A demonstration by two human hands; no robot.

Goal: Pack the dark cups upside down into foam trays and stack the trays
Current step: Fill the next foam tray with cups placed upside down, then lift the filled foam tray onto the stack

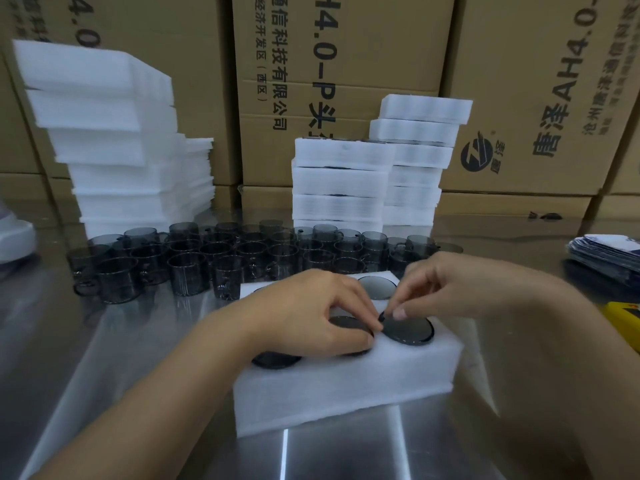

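on the steel counter a white foam tray holds upside-down dark cups, the left hand curled over the middle cup, its fingertips pinching the rim, and the right hand pinching the edge of the right cup just beside it.

The middle cardboard box carries sideways print: "4.0-P头", "通信科技有限公司" and smaller "经济开发区(西区)". The right cardboard box reads "唐泽AH4.0" beside a round dark logo; its smaller lines are too blurred. The left cardboard box shows only "4.0".
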